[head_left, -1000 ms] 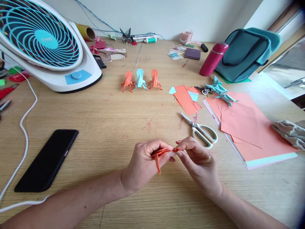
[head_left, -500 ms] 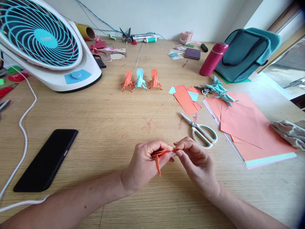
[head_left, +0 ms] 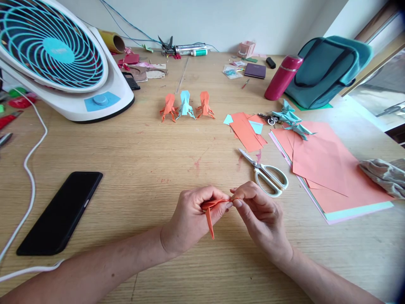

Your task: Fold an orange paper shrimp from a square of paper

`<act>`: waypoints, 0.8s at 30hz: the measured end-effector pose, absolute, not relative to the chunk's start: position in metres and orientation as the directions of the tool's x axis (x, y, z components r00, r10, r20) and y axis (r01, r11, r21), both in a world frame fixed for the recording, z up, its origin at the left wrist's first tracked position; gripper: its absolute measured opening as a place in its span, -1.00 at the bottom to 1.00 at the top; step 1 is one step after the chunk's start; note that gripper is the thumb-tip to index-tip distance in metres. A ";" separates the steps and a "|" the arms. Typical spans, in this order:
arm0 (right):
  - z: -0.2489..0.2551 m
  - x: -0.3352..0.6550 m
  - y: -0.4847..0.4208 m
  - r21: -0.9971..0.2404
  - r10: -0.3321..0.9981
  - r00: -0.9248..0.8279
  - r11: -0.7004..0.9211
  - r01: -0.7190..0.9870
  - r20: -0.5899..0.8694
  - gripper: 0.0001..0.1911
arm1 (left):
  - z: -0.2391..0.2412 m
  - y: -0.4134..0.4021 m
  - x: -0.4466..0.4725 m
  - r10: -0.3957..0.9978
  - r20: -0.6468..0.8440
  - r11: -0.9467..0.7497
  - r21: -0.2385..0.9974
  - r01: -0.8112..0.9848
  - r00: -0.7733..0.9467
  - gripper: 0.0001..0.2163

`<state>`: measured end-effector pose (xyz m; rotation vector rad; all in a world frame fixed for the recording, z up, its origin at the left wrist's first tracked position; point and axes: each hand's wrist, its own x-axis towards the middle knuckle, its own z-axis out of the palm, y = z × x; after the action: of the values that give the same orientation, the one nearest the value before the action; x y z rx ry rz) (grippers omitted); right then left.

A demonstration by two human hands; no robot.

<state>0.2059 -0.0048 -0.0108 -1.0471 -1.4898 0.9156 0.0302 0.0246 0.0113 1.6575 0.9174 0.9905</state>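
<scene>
Over the front of the table, my left hand [head_left: 193,215] grips a folded orange paper piece [head_left: 210,221] between thumb and fingers. One narrow pointed strip of it hangs down below that hand. My right hand [head_left: 261,217] pinches the paper's other end, thumb against forefinger, and its fingertips nearly meet those of the left. Much of the folded paper is hidden inside the fingers. Just beyond my right hand lie scissors [head_left: 264,171] with white handles, blades slightly apart. Farther back stand two orange folded paper figures [head_left: 205,103] with a light-blue folded figure [head_left: 185,104] between them.
On the left are a white fan [head_left: 107,101], its cable and a black phone [head_left: 60,213]. To the right lie orange paper sheets [head_left: 344,177], cut paper pieces [head_left: 247,131] and blue folded figures [head_left: 294,118]. A pink bottle [head_left: 283,78] and teal bag [head_left: 325,71] stand behind.
The hanging orange strip reaches slightly lower and farther right than before. Both hands keep their hold on the paper in nearly the same place.
</scene>
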 end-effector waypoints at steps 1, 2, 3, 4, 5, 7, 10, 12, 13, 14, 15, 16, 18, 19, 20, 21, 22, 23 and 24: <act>-0.011 0.206 -0.005 -0.936 0.946 -0.070 0.323 0.140 0.316 -0.89 | 0.012 0.025 0.030 0.903 0.183 -0.248 0.961 0.125 0.388 -0.88; -0.011 0.206 -0.005 -0.939 0.948 -0.068 0.318 0.131 0.311 -0.89 | 0.012 0.025 0.030 0.905 0.174 -0.240 0.962 0.129 0.389 -0.88; -0.011 0.206 -0.005 -0.944 0.951 -0.065 0.308 0.119 0.303 -0.89 | 0.012 0.025 0.030 0.907 0.166 -0.232 0.964 0.132 0.387 -0.87; -0.012 0.206 -0.004 -0.949 0.955 -0.060 0.296 0.104 0.292 -0.90 | 0.012 0.025 0.030 0.910 0.159 -0.224 0.966 0.131 0.384 -0.87; -0.013 0.206 -0.004 -0.955 0.959 -0.055 0.283 0.086 0.279 -0.91 | 0.012 0.026 0.030 0.912 0.153 -0.215 0.968 0.126 0.381 -0.87; -0.014 0.205 -0.004 -0.964 0.965 -0.052 0.259 0.058 0.256 -0.93 | 0.011 0.027 0.029 0.915 0.144 -0.197 0.975 0.105 0.376 -0.87; -0.015 0.204 -0.004 -0.967 0.967 -0.053 0.252 0.048 0.249 -0.95 | 0.011 0.027 0.028 0.916 0.135 -0.187 0.977 0.105 0.377 -0.88; -0.015 0.204 -0.003 -0.963 0.964 -0.044 0.263 0.059 0.260 -0.95 | 0.010 0.027 0.028 0.915 0.133 -0.194 0.973 0.125 0.382 -0.88; -0.015 0.204 -0.003 -0.959 0.962 -0.039 0.274 0.067 0.272 -0.95 | 0.010 0.027 0.028 0.913 0.132 -0.197 0.971 0.134 0.387 -0.88; -0.014 0.205 -0.003 -0.955 0.958 -0.038 0.287 0.081 0.285 -0.94 | 0.010 0.027 0.028 0.910 0.135 -0.204 0.969 0.139 0.392 -0.88; -0.014 0.205 -0.003 -0.949 0.954 -0.041 0.300 0.098 0.297 -0.93 | 0.009 0.027 0.028 0.907 0.141 -0.212 0.967 0.141 0.396 -0.88; -0.013 0.206 -0.003 -0.942 0.949 -0.047 0.314 0.115 0.311 -0.92 | 0.009 0.027 0.029 0.905 0.147 -0.220 0.965 0.144 0.398 -0.88; -0.012 0.207 -0.003 -0.931 0.941 -0.055 0.339 0.137 0.334 -0.90 | 0.008 0.027 0.029 0.903 0.163 -0.239 0.959 0.150 0.397 -0.89; -0.011 0.207 -0.003 -0.928 0.939 -0.058 0.345 0.143 0.340 -0.90 | 0.008 0.027 0.030 0.902 0.170 -0.247 0.957 0.152 0.396 -0.88; -0.010 0.207 -0.003 -0.927 0.938 -0.058 0.347 0.145 0.342 -0.89 | 0.007 0.027 0.030 0.902 0.174 -0.251 0.956 0.154 0.395 -0.88; -0.010 0.207 -0.003 -0.927 0.938 -0.054 0.345 0.145 0.341 -0.89 | 0.007 0.027 0.030 0.902 0.173 -0.252 0.955 0.154 0.396 -0.87; -0.009 0.207 -0.003 -0.929 0.940 -0.053 0.340 0.144 0.336 -0.88 | 0.007 0.027 0.030 0.902 0.171 -0.248 0.957 0.152 0.397 -0.87; -0.009 0.207 -0.003 -0.933 0.943 -0.051 0.331 0.142 0.327 -0.88 | 0.007 0.027 0.030 0.902 0.164 -0.240 0.960 0.147 0.400 -0.87; -0.009 0.207 -0.003 -0.937 0.947 -0.051 0.321 0.136 0.317 -0.88 | 0.007 0.028 0.030 0.902 0.154 -0.227 0.964 0.140 0.404 -0.88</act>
<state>0.2071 -0.0030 -0.0088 -1.0494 -1.4701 0.9124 0.0300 0.0276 0.0071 1.6516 0.9306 0.9453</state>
